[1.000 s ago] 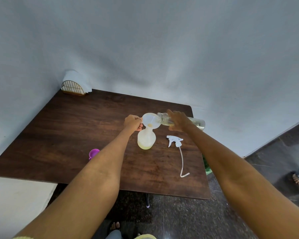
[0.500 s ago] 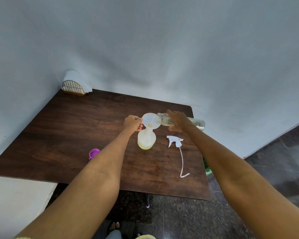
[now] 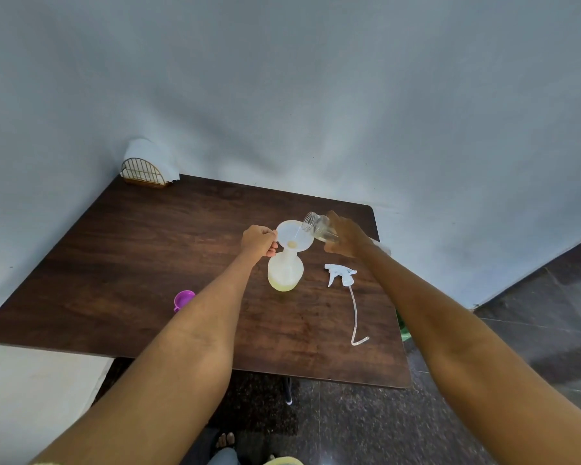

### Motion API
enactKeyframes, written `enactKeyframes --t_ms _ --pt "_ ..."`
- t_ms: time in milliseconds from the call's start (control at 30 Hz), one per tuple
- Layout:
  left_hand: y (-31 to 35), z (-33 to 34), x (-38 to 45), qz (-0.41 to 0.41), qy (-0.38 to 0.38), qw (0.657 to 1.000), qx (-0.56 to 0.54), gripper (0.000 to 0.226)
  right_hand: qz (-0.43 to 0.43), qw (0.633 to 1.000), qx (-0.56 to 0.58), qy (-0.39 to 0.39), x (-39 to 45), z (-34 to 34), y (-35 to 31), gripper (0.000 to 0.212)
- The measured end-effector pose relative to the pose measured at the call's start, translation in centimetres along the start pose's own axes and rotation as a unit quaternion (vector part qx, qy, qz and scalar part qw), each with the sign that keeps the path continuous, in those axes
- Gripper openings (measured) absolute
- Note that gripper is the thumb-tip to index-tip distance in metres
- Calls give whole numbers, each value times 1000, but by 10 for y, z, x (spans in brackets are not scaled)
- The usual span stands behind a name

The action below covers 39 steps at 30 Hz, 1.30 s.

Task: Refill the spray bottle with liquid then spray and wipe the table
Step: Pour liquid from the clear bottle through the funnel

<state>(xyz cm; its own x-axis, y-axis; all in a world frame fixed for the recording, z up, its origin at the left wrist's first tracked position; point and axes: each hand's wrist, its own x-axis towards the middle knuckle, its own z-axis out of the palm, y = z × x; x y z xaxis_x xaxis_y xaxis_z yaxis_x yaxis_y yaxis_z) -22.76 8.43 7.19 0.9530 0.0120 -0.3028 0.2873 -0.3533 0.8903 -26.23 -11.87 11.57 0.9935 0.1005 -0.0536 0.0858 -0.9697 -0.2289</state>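
Note:
A white translucent spray bottle (image 3: 285, 273) with yellowish liquid at its bottom stands on the dark wooden table (image 3: 131, 263). A white funnel (image 3: 291, 234) sits in its neck. My left hand (image 3: 259, 240) pinches the funnel's rim. My right hand (image 3: 348, 237) grips a clear bottle (image 3: 317, 227), tilted with its open mouth over the funnel; a thin stream runs into the funnel. The white spray trigger head (image 3: 341, 275) with its long tube lies on the table to the right of the spray bottle.
A purple cap (image 3: 183, 299) lies on the table left of my left forearm. A wire napkin holder with white napkins (image 3: 146, 169) stands at the far left corner against the wall. Dark floor lies beyond the table's right and near edges.
The clear bottle's mouth has lifted a little and the flow has thinned to a fine stream. My left hand keeps its hold on the funnel.

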Motion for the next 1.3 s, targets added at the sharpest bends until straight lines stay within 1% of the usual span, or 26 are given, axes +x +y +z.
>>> enactKeyframes --t_ms 100,200,333,433,533,733,1000,1167,1300 --pt "-1 -1 -1 -4 -2 1000 -3 20 14 997 71 7 -5 4 -1 54" --pt "-2 0 0 -3 -1 1000 -5 20 43 990 128 31 -11 6 0 49" --pt "-1 0 -1 -6 1 1000 -22 20 73 985 148 46 -24 7 2 48" --pt "-2 1 -4 -10 1 1000 -29 22 94 976 184 63 -33 13 7 51" --pt "-4 1 -7 -22 6 999 -42 27 108 968 216 61 -39 19 11 58" --pt "-7 1 -15 -19 26 999 -44 33 86 966 237 59 -48 33 7 61" --pt "-12 -1 -26 -2 27 999 -43 31 59 969 234 52 -50 39 5 59" --pt "-13 0 -27 -2 29 999 -43 32 37 975 210 60 -44 30 4 50" --pt "-13 4 -24 -12 36 998 -46 32 26 982 178 50 -36 26 5 53"
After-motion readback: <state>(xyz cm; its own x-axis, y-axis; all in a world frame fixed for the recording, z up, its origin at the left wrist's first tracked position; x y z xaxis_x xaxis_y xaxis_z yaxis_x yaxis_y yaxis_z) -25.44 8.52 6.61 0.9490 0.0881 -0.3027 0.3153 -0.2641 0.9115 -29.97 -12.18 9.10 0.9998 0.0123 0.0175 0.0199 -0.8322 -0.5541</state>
